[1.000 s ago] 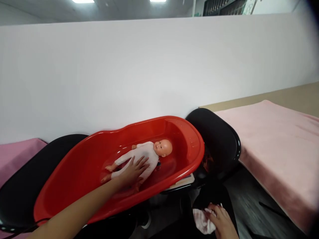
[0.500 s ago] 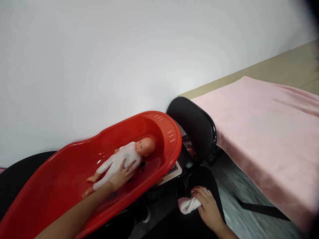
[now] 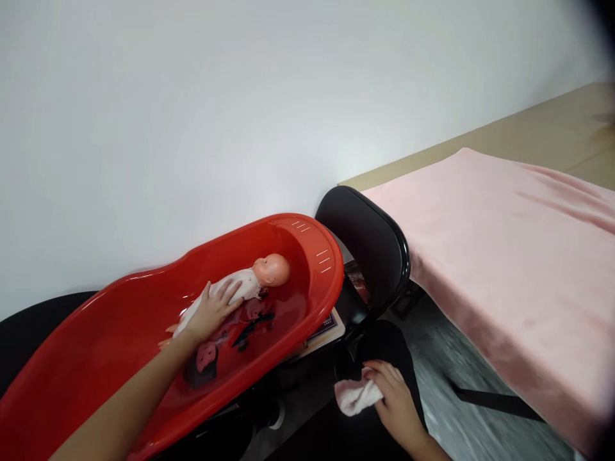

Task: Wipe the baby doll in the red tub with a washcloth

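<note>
A baby doll (image 3: pixel 248 282) in a white bodysuit lies inside a red baby bathtub (image 3: pixel 72 346), turned onto its side towards the wall, its head at the right end. My left hand (image 3: pixel 214 310) rests across its torso with the fingers spread. In my right hand (image 3: pixel 394 403), over my dark-clothed leg, is a small white and pinkish cloth (image 3: pixel 355 396), pinched between thumb and fingers and hanging to the left. Shallow water seems to lie in the tub, with dark reflections on its surface beside the doll.
A black chair (image 3: pixel 365 237) stands at the tub's right end, with books or magazines (image 3: pixel 329 326) under the rim. Further right, a pink blanket (image 3: pixel 519 256) covers a table with a beige top (image 3: pixel 538 118). A white wall (image 3: pixel 240 115) rises behind the tub.
The doll has rolled from its back onto its side, facing the wall, and my left hand has shifted slightly left with it. My right hand keeps the cloth in nearly the same place.
</note>
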A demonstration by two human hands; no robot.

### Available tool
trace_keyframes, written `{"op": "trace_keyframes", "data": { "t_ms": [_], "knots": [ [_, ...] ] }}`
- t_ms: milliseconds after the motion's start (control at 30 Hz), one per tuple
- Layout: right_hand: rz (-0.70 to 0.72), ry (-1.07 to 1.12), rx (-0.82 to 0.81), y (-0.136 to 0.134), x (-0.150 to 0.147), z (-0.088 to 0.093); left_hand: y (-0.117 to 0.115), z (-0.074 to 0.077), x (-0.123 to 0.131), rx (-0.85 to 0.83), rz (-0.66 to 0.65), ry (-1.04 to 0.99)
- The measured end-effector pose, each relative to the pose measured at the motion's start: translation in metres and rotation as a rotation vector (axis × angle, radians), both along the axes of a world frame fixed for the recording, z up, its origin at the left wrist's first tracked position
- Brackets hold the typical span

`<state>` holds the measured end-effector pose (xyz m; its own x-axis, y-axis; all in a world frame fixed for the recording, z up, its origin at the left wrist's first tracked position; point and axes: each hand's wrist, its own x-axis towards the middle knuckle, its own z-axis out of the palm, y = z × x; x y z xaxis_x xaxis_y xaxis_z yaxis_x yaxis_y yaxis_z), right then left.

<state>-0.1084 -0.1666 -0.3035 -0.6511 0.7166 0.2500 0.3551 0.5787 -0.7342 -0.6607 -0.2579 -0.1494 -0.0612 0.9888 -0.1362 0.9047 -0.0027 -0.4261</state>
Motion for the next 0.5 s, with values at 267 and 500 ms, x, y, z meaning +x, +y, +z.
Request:
{"op": "trace_keyframes", "data": {
  "t_ms": [267,500],
  "knots": [
    [-0.037,-0.073,-0.052,-0.002,0.0,0.0,0.046,0.065,-0.023,0.02,0.164,0.04],
    [-0.033,-0.121,-0.011,0.0,0.003,-0.002,0.082,0.09,-0.048,-0.076,0.506,-0.056]
  ]
}}
